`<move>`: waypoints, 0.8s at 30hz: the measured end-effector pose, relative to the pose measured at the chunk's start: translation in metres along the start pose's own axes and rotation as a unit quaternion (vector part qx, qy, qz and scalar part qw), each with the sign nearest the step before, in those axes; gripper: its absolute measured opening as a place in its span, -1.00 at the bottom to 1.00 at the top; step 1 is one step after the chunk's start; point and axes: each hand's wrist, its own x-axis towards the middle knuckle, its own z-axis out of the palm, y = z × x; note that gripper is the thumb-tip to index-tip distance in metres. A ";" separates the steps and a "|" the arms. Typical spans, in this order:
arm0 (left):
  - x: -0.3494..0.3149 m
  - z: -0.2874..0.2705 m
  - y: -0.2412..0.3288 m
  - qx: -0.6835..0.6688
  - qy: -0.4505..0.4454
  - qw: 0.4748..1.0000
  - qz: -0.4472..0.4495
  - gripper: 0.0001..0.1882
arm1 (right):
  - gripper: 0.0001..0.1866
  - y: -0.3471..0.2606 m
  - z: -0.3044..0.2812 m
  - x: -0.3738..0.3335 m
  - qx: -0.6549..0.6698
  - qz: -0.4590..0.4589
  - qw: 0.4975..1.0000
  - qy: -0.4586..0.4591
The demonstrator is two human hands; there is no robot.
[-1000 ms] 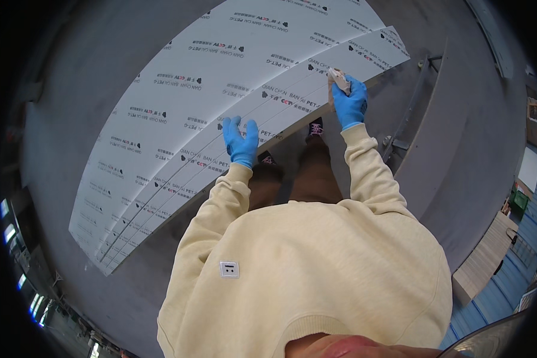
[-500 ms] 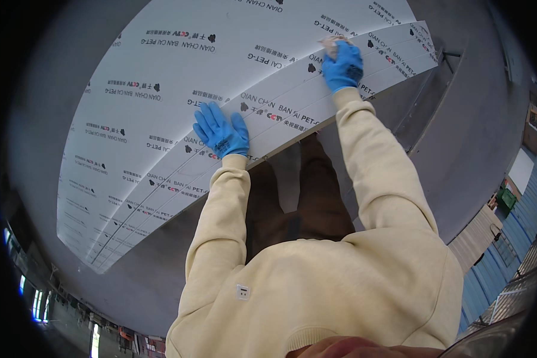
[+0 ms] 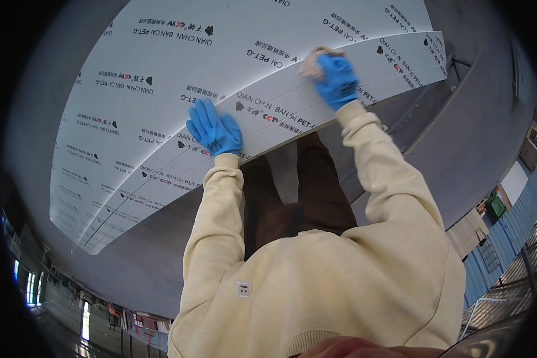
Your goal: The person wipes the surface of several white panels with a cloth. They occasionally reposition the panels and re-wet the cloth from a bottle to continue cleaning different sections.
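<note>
A long, narrow, film-covered strip of white panel (image 3: 274,112) with thin lengthwise lines lies on a larger sheet (image 3: 161,59) in the same printed film. My left hand (image 3: 213,128), in a blue glove, rests flat on the strip, fingers spread and pointing away from me. Farther right, my right hand (image 3: 338,82), gloved in blue too, is closed around a crumpled beige rag (image 3: 315,61). The rag sits on the strip near its far edge and hides part of the print. Its far side sticks out past my fingers, which are slightly blurred.
The strip's near edge runs just in front of my legs (image 3: 316,173). Metal framework (image 3: 426,113) shows beneath the sheet's right end. Grey floor (image 3: 143,274) surrounds the work. A green bin-like object (image 3: 495,206) and blue corrugated wall (image 3: 507,238) are at the far right.
My right hand has slid the rag leftward and slightly toward me along the strip. The left hand stays flat in nearly the same spot. The whole view has shifted a little.
</note>
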 end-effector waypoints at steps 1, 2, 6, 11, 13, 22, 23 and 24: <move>0.001 0.001 0.001 -0.001 -0.002 1.000 0.001 -0.38 | -0.69 0.028 -0.020 0.012 -0.033 0.014 0.998 0.058; 0.001 0.002 -0.001 0.001 -0.003 1.000 -0.002 -0.38 | -0.74 0.059 -0.037 0.032 0.010 0.061 0.997 0.054; 0.000 0.005 -0.001 -0.009 0.024 1.000 0.002 -0.40 | -0.82 0.098 -0.031 0.050 -0.069 0.208 0.970 0.105; -0.001 0.006 -0.001 0.012 -0.001 1.000 -0.009 -0.39 | -0.75 -0.113 0.026 0.006 -0.124 -0.011 0.981 -0.150; 0.003 0.004 -0.001 0.018 0.001 1.000 -0.004 -0.39 | -0.73 -0.125 0.039 -0.005 0.090 -0.075 0.978 -0.174; -0.002 0.003 0.002 0.033 -0.010 0.999 -0.013 -0.40 | -0.67 0.194 -0.068 0.041 -0.117 0.054 0.981 0.149; -0.001 0.004 0.003 0.028 -0.009 1.000 -0.010 -0.41 | -0.70 0.227 -0.091 0.055 -0.031 0.188 0.979 0.074; -0.001 0.002 0.004 0.031 -0.006 0.999 -0.012 -0.41 | -0.73 0.228 -0.102 0.062 -0.054 0.276 0.956 0.085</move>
